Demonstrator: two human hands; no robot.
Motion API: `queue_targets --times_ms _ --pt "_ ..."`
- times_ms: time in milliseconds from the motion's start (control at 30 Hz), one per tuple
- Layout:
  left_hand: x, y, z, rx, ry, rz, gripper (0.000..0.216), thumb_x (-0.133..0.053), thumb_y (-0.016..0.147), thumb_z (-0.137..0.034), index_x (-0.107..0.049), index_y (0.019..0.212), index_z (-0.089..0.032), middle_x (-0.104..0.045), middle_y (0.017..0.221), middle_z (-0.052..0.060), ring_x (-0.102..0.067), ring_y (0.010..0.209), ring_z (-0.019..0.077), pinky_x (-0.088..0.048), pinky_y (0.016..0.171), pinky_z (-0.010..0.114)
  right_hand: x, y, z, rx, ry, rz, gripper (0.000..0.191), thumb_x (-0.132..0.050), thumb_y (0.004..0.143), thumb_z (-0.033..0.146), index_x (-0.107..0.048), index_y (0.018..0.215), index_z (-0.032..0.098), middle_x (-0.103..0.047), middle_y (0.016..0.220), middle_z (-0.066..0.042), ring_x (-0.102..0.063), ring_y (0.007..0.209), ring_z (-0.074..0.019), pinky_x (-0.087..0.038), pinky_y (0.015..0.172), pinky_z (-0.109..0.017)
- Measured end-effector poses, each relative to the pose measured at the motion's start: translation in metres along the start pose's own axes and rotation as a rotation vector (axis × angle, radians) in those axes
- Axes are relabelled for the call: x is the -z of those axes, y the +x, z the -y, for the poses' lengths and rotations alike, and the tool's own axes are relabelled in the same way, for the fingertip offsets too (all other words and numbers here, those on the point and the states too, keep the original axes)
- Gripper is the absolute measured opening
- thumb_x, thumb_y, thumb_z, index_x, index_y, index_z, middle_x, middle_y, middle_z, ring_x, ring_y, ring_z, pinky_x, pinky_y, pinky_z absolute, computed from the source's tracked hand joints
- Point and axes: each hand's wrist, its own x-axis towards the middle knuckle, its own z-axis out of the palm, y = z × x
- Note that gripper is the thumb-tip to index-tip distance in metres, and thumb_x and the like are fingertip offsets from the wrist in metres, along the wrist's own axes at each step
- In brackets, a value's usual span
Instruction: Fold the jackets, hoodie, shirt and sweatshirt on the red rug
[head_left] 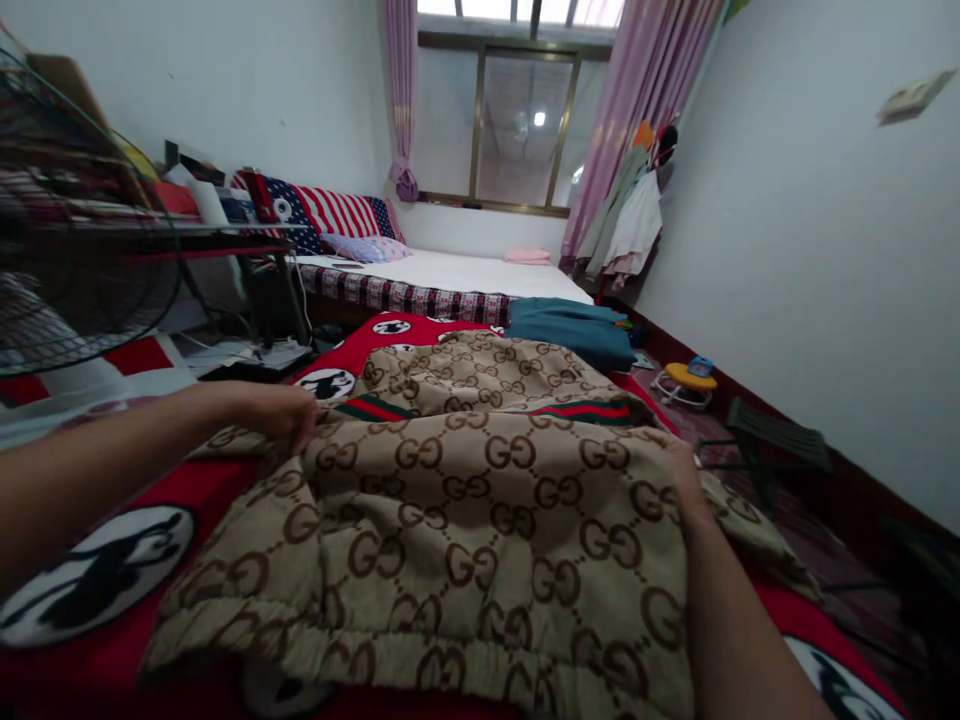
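A beige knitted garment patterned with brown interlocking letters (465, 500) lies spread flat on my red cartoon-print bedspread (112, 640), laid out for smoothing. My left hand (281, 415) pinches its left edge; my right hand (679, 465) curls over its right edge, fingers hidden. Beyond the garment, a folded teal cloth (574, 328) and white mattress (457, 272).

We see a tan garment (465, 500) patterned with brown interlocked letters and a green-red stripe, lying on a red blanket (112, 640) with black-and-white round emblems; beyond the garment, a teal cloth (570, 330).
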Motion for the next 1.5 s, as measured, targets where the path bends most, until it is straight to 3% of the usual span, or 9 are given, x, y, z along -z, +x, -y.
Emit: queue_targets --times_ms 200,400,567,700,833,967,1167,1333,1500 --pt "0.008 0.049 -0.005 0.094 0.176 0.213 0.040 -0.058 0.067 -0.038 -0.075 0.101 -0.024 -0.074 0.095 0.001 -0.066 0.095 0.0246 -0.049 0.087 0.027 0.010 0.039 0.038 -0.047 0.162 -0.331 0.025 -0.063 0.067 0.031 -0.071 0.087 0.019 -0.070 0.078 -0.004 -0.064 0.064 -0.0162 -0.051 0.056 -0.027" --pt "-0.052 0.088 -0.027 0.209 0.204 0.116 0.061 -0.054 0.080 -0.052 -0.056 0.132 -0.019 -0.059 0.134 0.011 -0.056 0.120 0.0292 -0.044 0.096 0.031 -0.051 0.104 0.074 -0.174 -0.029 0.230 0.033 -0.067 0.071 0.025 -0.067 0.102 0.014 -0.069 0.100 -0.012 -0.069 0.082 -0.0220 -0.058 0.067 -0.033" --pt "-0.126 0.085 -0.041 0.413 0.191 0.077 0.089 -0.059 0.072 -0.070 -0.040 0.142 -0.019 -0.054 0.134 0.023 -0.054 0.120 0.0399 -0.048 0.090 0.044 -0.111 0.106 0.036 -0.266 -0.452 0.246 0.107 -0.074 0.069 0.040 -0.013 0.154 0.014 -0.025 0.152 -0.029 -0.057 0.118 -0.0368 -0.056 0.081 -0.044" --pt "-0.151 0.076 -0.033 0.485 0.189 -0.060 0.085 -0.058 0.074 -0.069 -0.040 0.141 -0.020 -0.058 0.126 0.022 -0.056 0.116 0.0381 -0.049 0.086 0.043 -0.139 0.086 0.004 -0.311 -0.614 0.255 0.119 -0.071 0.070 0.057 0.001 0.154 0.012 -0.034 0.147 -0.030 -0.052 0.125 -0.0375 -0.048 0.094 -0.047" --pt "-0.151 0.080 -0.022 0.505 0.132 -0.009 0.071 -0.059 0.075 -0.064 -0.051 0.132 -0.022 -0.065 0.119 0.017 -0.062 0.108 0.0354 -0.050 0.082 0.041 -0.154 0.076 -0.002 -0.146 -0.821 0.254 0.094 -0.068 0.071 0.060 -0.035 0.147 0.015 -0.058 0.127 -0.023 -0.062 0.111 -0.0354 -0.049 0.089 -0.043" --pt "-0.153 0.083 -0.020 0.434 0.115 -0.011 0.054 -0.060 0.077 -0.055 -0.061 0.123 -0.028 -0.069 0.114 0.011 -0.063 0.107 0.0339 -0.049 0.080 0.039 -0.155 0.074 -0.005 -0.059 -0.855 0.259 0.039 -0.061 0.079 0.046 -0.071 0.102 0.016 -0.072 0.094 -0.017 -0.068 0.094 -0.0309 -0.049 0.079 -0.036" --pt "-0.144 0.075 -0.031 0.326 0.052 -0.325 0.041 -0.055 0.082 -0.044 -0.064 0.120 -0.030 -0.073 0.100 0.007 -0.067 0.096 0.0290 -0.048 0.074 0.033 -0.144 0.062 -0.007 0.228 -0.383 -0.103 0.029 -0.054 0.079 0.042 -0.067 0.085 0.016 -0.070 0.082 -0.011 -0.064 0.079 -0.0244 -0.046 0.070 -0.031" --pt "-0.097 0.103 -0.033 0.258 -0.047 -0.660 0.038 -0.051 0.087 -0.041 -0.062 0.118 -0.023 -0.071 0.101 0.006 -0.065 0.099 0.0265 -0.047 0.080 0.031 -0.144 0.086 0.009 0.257 -0.141 -0.393 0.026 -0.057 0.077 0.038 -0.062 0.092 0.017 -0.067 0.089 -0.010 -0.060 0.084 -0.0241 -0.048 0.079 -0.035" --pt "-0.068 0.155 -0.029 0.379 0.046 -0.580 0.075 -0.066 0.078 -0.026 -0.034 0.145 -0.022 -0.046 0.141 0.012 -0.044 0.125 0.0306 -0.043 0.099 0.045 -0.158 0.141 0.006 0.127 -0.225 -0.207 0.081 -0.064 0.070 0.028 -0.031 0.142 0.008 -0.043 0.137 -0.024 -0.047 0.124 -0.0323 -0.038 0.103 -0.047"
